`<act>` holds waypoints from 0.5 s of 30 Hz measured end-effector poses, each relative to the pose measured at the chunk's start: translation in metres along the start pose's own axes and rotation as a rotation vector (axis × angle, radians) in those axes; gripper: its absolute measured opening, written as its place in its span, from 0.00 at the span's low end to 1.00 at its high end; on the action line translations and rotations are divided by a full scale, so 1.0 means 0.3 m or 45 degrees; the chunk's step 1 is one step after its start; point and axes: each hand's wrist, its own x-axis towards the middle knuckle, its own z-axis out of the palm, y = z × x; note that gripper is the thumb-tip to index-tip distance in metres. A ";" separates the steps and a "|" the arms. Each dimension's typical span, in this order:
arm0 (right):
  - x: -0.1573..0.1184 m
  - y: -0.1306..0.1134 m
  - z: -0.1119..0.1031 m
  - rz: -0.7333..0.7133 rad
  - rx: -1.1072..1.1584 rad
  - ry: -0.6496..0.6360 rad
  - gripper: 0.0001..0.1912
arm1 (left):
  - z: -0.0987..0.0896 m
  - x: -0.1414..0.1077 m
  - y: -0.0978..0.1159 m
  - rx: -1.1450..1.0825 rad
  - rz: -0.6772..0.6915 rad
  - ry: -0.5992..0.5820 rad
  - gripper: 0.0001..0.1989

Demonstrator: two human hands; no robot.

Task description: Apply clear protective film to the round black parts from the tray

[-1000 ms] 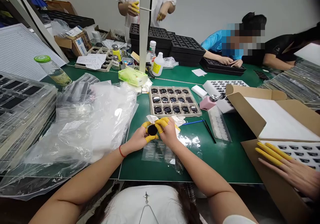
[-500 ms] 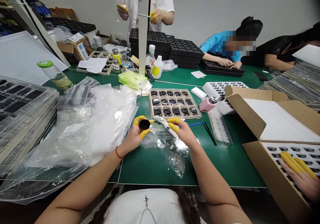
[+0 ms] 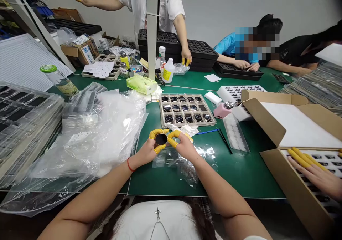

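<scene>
Right hand (image 3: 185, 146), head view: back in beside the disc; half a second ago it was further right, near the tissues. Yellow finger cots on, fingers bent, tips at disc's right edge. Can't tell if it grips.
Left hand (image 3: 146, 150): shifted slightly right with the disc. Thumb and finger, also in yellow cots, closed on opposite edges.
Disc (image 3: 161, 139): black face showing, held by left hand above the table (image 3: 235, 174), nearer the wearer than the tray.
Tray (image 3: 203, 108): three rows of five, round dark parts in all slots but one, middle row, right end.
Tissues (image 3: 189, 130): crumpled, at tray's near edge. Blue stick (image 3: 207, 131) just right of them, then black tweezers (image 3: 224, 141).
Film (image 3: 167, 159): clear, on table below the hands.
Pink bottle (image 3: 223, 111): just right of tray.
Standing co-worker: arms now spread, one hand (image 3: 187, 55) low by the black trays (image 3: 204, 51).
Other co-worker's hand (image 3: 311, 165): over the open box (image 3: 291, 190), far right.
</scene>
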 end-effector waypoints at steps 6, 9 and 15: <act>0.019 -0.003 -0.054 0.087 0.360 0.155 0.09 | -0.011 0.012 0.008 -0.073 -0.223 -0.113 0.23; 0.009 -0.019 -0.028 0.049 0.319 0.057 0.10 | -0.011 0.015 0.013 -0.048 -0.233 -0.111 0.24; -0.005 -0.032 0.024 0.075 0.221 -0.026 0.10 | -0.007 0.015 0.016 -0.134 -0.249 -0.113 0.24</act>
